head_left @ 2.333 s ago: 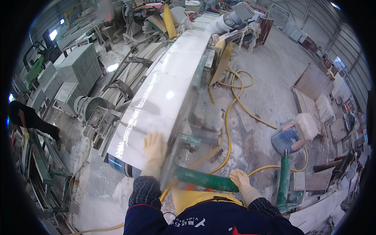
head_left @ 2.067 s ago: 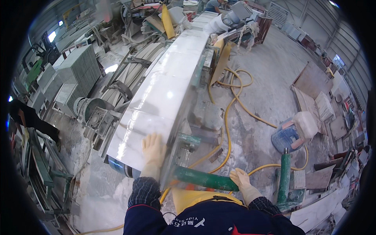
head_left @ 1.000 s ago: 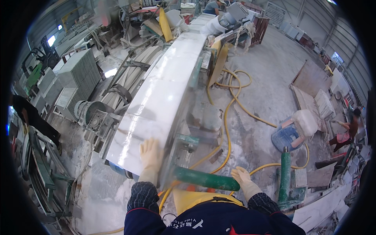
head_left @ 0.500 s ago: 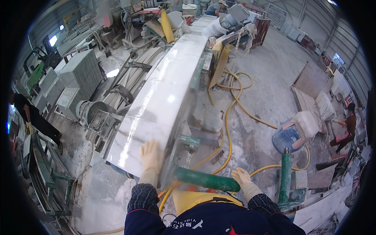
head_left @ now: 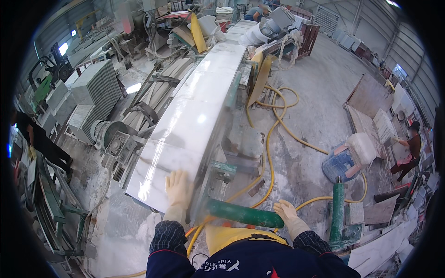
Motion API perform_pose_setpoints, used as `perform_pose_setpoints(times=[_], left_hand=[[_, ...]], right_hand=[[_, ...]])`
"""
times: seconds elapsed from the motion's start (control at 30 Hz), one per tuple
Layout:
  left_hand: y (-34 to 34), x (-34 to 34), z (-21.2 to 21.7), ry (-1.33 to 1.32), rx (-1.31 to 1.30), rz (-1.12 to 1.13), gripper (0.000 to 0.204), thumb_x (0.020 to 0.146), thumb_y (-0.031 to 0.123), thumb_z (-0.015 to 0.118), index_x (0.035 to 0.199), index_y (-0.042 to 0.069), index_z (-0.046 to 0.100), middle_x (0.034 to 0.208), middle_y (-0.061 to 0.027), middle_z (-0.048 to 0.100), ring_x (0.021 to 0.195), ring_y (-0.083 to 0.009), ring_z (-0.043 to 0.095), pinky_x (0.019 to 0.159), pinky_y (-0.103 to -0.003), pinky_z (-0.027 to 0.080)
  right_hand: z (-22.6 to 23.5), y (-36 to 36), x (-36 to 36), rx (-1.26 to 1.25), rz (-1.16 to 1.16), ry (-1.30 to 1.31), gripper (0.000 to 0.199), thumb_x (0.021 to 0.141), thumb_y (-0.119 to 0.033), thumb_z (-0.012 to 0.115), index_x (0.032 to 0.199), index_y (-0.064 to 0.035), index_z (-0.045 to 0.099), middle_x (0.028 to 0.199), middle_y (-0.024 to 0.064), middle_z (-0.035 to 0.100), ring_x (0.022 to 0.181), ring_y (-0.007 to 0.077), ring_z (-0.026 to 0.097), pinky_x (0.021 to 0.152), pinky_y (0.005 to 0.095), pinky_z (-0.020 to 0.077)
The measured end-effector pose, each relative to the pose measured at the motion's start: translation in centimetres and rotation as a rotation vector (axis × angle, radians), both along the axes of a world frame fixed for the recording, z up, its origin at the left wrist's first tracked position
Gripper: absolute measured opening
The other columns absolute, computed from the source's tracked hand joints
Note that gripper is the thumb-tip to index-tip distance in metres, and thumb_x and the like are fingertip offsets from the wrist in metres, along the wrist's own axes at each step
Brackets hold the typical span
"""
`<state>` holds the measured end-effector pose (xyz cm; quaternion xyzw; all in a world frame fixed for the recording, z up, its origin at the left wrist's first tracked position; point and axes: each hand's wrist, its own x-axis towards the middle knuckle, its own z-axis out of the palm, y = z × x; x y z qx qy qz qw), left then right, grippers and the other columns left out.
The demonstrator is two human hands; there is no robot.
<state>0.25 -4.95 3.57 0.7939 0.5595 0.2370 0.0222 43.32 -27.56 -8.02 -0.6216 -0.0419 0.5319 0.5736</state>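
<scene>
Well left of the white slab (head_left: 155,173) I see a person in dark clothes (head_left: 44,144), then a grey slab stack (head_left: 96,90); a motor (head_left: 104,132) sits near its left edge. The slab lies at the near end of a pale slab row (head_left: 209,81). On its near right part my left hand (head_left: 178,191) rests open, fingers extended. Right of the slab runs a green pipe (head_left: 243,213); my right hand (head_left: 288,215) touches its far end, but I cannot tell whether it grips. A blue barrel (head_left: 337,167) stands well right of the slab.
</scene>
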Motion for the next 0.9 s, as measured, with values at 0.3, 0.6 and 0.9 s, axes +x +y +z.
perform_pose_setpoints(times=[0.3, 0.6, 0.9], left_hand=[[-0.5, -0.3, 0.3, -0.014, -0.020, -0.005, 0.053, 0.082, 0.025, 0.069, 0.131, 0.009, 0.056, 0.140, -0.0144, 0.052, 0.136, -0.0382, 0.041, 0.115, -0.057, 0.026], [-1.1, -0.8, 0.3, -0.009, -0.036, -0.030, 0.056, 0.084, 0.021, 0.069, 0.135, 0.006, 0.053, 0.143, -0.0191, 0.049, 0.136, -0.0418, 0.040, 0.114, -0.055, 0.027], [-1.5, -1.2, -0.5, -0.034, 0.034, 0.005, 0.050, 0.083, 0.024, 0.068, 0.130, 0.010, 0.058, 0.139, -0.0154, 0.055, 0.134, -0.0404, 0.045, 0.114, -0.056, 0.027]], right_hand=[[0.5, -0.1, -0.3, 0.023, -0.010, 0.002, 0.041, 0.096, -0.005, 0.057, 0.134, 0.0039, 0.047, 0.120, 0.0266, 0.064, 0.105, 0.0368, 0.067, 0.087, 0.0406, 0.0561], [0.5, -0.1, -0.4, 0.024, -0.004, -0.009, 0.040, 0.096, -0.006, 0.057, 0.134, 0.0030, 0.048, 0.119, 0.0249, 0.065, 0.104, 0.0349, 0.068, 0.087, 0.0394, 0.0559], [0.5, 0.3, -0.7, -0.033, -0.010, -0.072, 0.038, 0.095, -0.006, 0.058, 0.132, 0.0030, 0.050, 0.115, 0.0222, 0.067, 0.100, 0.0317, 0.069, 0.085, 0.0374, 0.0565]])
